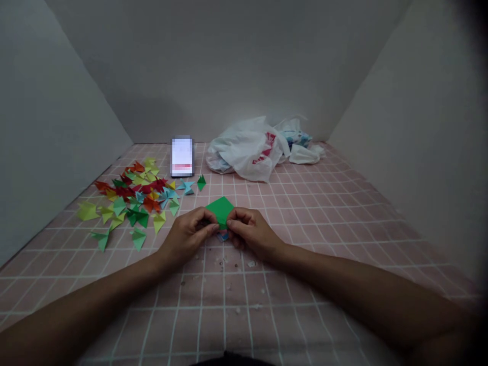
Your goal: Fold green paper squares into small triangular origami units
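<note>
Between both hands is a green sheet of folded paper (220,209), with a pointed top and its lower part narrowing toward my fingers. My left hand (192,229) pinches its lower left edge between thumb and fingers. On the opposite edge, my right hand (253,231) grips the paper in the same way. A small blue and white piece (223,237) shows just below the paper, partly hidden by my fingers. A small dark green folded paper (201,183) lies beyond my left hand.
Many folded paper pieces (124,192) in red, orange, yellow, green and blue lie spread at left. A phone with a lit, blurred screen (182,157) stands behind them. White plastic bags (247,147) sit near the back wall. A pink checked cloth (305,218) covers the surface; walls rise on three sides.
</note>
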Demonstrator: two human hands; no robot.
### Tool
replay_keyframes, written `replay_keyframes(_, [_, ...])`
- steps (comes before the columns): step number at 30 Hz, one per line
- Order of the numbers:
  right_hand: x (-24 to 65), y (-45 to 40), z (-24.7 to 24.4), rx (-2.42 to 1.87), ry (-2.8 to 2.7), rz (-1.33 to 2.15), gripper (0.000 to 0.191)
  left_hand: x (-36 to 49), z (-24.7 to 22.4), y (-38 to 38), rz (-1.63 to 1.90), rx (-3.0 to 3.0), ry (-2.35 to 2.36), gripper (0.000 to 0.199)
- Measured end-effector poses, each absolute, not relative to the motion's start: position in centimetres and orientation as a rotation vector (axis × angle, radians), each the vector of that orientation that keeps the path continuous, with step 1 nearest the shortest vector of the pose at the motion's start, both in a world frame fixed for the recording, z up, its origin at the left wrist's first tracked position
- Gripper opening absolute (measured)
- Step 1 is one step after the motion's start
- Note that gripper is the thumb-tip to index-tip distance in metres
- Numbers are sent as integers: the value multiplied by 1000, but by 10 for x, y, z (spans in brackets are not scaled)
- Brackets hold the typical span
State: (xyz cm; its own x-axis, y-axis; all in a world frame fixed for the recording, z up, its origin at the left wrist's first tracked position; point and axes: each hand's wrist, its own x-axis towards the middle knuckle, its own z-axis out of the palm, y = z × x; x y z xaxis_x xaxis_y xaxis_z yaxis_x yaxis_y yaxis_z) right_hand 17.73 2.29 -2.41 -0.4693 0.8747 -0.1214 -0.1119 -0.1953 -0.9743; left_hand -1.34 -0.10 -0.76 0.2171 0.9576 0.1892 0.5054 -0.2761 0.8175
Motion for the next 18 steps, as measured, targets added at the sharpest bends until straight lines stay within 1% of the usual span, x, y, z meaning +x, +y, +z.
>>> replay_keyframes(8, [179, 29, -21, -975, -1309, 1850, 11, -14, -7, 1, 932, 1740, 1308, 12])
replay_keyframes(18, [182, 31, -19, -957, -1302, 1920, 15, -15, -5, 2, 890, 1660, 1302, 13])
